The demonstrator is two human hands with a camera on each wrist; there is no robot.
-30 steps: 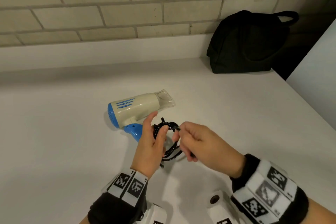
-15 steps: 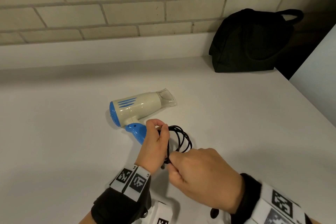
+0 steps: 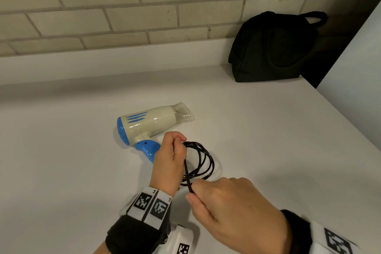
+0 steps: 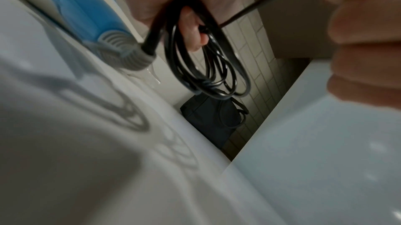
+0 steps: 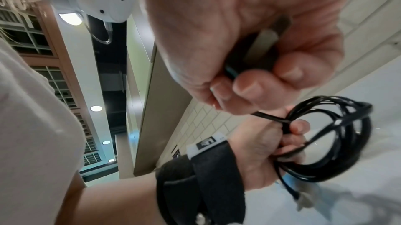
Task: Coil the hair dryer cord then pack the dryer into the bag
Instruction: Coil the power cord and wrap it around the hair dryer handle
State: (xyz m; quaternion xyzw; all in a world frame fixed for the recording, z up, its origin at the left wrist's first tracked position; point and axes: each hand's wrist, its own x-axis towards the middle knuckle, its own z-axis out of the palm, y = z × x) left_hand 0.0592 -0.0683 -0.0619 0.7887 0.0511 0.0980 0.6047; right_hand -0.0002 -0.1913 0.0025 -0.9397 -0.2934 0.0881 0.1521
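A cream and blue hair dryer (image 3: 150, 122) lies on its side on the white counter (image 3: 61, 161), nozzle to the right. Its black cord (image 3: 206, 159) hangs in several loops beside the blue handle (image 4: 82, 12). My left hand (image 3: 171, 156) grips the top of the coiled cord (image 4: 195, 60), fingers curled round the loops. My right hand (image 3: 233, 208) sits nearer me and holds the cord's free end with the plug (image 5: 258, 51) in its curled fingers; a taut stretch of cord runs from it to the left hand (image 5: 269, 142). The black bag (image 3: 272, 47) stands at the back right against the wall.
A brick wall (image 3: 123, 6) with a low white ledge runs behind the counter. A white panel (image 3: 354, 88) rises at the right, just past the bag (image 4: 212, 118). A dark gap lies between the bag and that panel.
My right hand has drawn back toward me with the cord end, pulling a stretch taut. The left hand's fingers have closed round the loops, which now hang wider.
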